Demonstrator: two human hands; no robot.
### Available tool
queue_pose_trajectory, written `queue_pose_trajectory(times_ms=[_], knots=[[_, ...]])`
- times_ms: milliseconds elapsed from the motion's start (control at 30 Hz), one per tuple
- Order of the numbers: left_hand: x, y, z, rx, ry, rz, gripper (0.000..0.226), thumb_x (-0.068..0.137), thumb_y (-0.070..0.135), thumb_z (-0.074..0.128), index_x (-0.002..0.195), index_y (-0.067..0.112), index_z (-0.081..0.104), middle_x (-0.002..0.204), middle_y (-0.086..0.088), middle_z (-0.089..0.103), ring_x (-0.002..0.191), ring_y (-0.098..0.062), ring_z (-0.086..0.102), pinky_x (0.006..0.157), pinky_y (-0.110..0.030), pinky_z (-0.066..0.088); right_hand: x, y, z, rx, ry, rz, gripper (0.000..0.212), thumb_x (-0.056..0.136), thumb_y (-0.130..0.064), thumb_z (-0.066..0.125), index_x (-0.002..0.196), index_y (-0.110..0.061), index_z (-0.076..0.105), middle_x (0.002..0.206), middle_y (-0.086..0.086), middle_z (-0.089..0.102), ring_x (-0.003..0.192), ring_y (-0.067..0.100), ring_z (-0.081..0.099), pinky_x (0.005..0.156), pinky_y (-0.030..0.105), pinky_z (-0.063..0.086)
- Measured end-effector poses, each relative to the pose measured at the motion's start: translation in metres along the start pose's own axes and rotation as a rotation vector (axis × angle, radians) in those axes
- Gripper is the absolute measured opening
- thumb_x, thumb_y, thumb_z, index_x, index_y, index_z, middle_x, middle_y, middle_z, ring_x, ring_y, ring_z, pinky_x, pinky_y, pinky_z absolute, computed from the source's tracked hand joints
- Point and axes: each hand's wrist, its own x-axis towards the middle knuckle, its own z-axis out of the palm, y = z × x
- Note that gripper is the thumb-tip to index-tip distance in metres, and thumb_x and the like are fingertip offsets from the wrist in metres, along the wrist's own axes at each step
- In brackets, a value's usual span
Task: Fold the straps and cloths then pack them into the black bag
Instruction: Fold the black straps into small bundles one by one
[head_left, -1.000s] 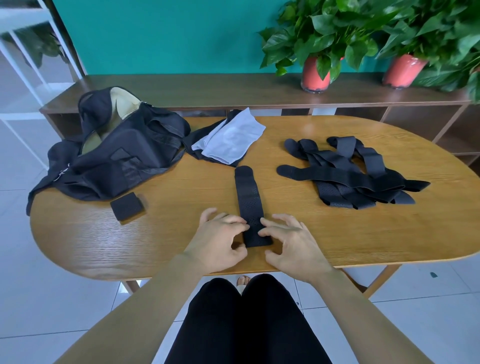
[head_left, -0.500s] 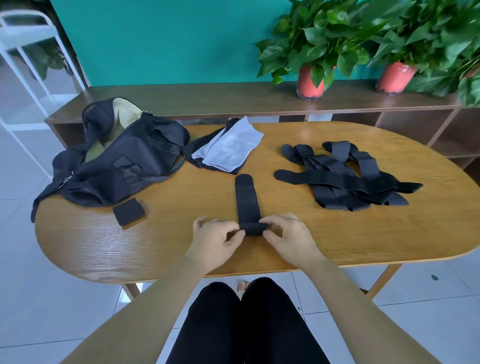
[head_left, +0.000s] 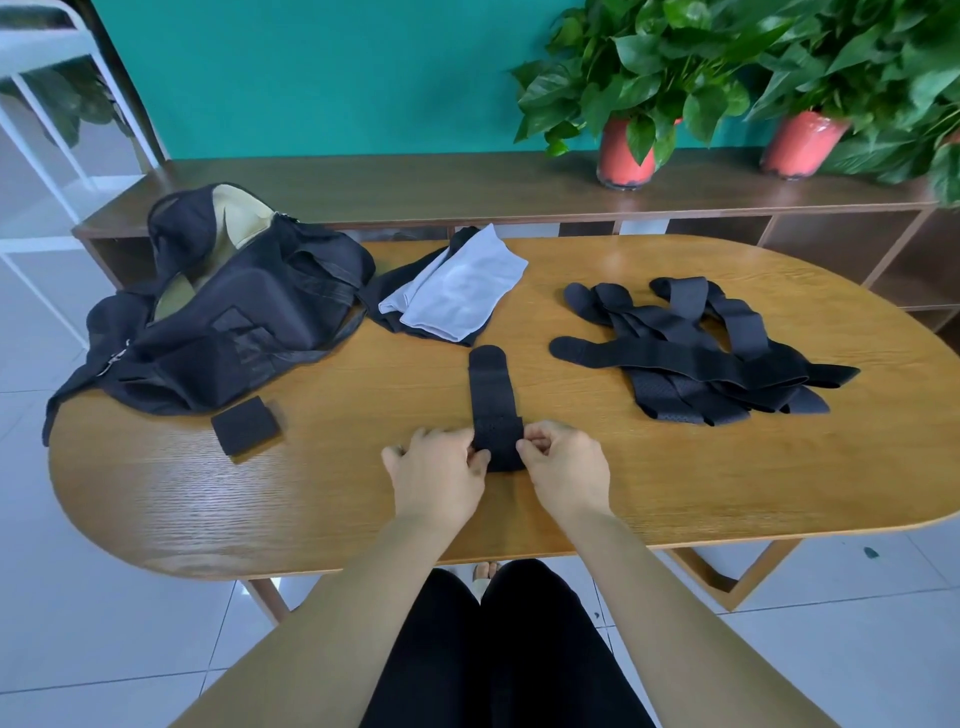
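While the strap (head_left: 491, 387) lies between them, left hand (head_left: 439, 475) and right hand (head_left: 565, 467) seemingly pinch its sides.

Your left hand (head_left: 439, 473) and right hand (head_left: 563, 467) cover the strap's (head_left: 493, 400) near side edges, and your fingertips curl out of sight. The grey cloth (head_left: 462, 291) hides most of a dark cloth (head_left: 400, 280). Overlaps in the strap pile (head_left: 701, 358) prevent a count. The picture's edge cuts off the right-hand plant (head_left: 857, 78).
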Motion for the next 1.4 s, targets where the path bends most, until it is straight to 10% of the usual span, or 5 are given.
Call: queue_pose_trajectory(times_ms=[167,633,1000,1400], knots=[[0.003,-0.003,0.003,0.015,-0.053,0.024,0.045,0.094,0.038,0.052,0.139,0.036,0.042,0.122,0.011,0.056,0.117,-0.014,0.043,0.088,-0.037,0.026,0.002,0.001,0.003,-0.014,0.023,0.009,0.021,0.09,-0.028,0.06,0.109,-0.025,0.065,0.09,-0.009,0.066,0.091,0.012,0.058,0.074,0.031,0.052],[0.018,-0.01,-0.004,0.112,-0.207,0.258,0.038,0.099,0.031,0.042,0.135,0.042,0.048,0.141,0.02,0.043,0.125,-0.012,0.034,0.092,-0.038,0.021,-0.004,0.009,0.013,-0.314,0.162,-0.419,0.022,0.078,-0.007,0.062,0.096,-0.013,0.075,0.104,0.003,0.066,0.099,0.028,0.058,0.07,0.038,0.049],[0.047,-0.023,-0.013,0.036,-0.197,0.29,0.032,0.098,0.029,0.046,0.127,0.037,0.056,0.134,0.016,0.051,0.127,-0.013,0.038,0.095,-0.034,0.015,0.01,-0.001,-0.004,-0.347,-0.04,-0.415,0.03,0.081,-0.041,0.062,0.095,-0.017,0.071,0.095,-0.005,0.065,0.092,0.019,0.059,0.09,0.028,0.039],[0.13,-0.015,0.011,0.27,-0.205,0.355,0.071,0.096,0.01,0.038,0.152,0.023,-0.003,0.161,0.006,-0.001,0.147,-0.011,-0.003,0.115,-0.037,0.004,0.032,-0.008,-0.008,-0.36,-0.172,-0.427,0.034,0.075,-0.048,0.058,0.088,-0.018,0.068,0.087,-0.006,0.061,0.084,0.014,0.06,0.11,0.03,0.029]])
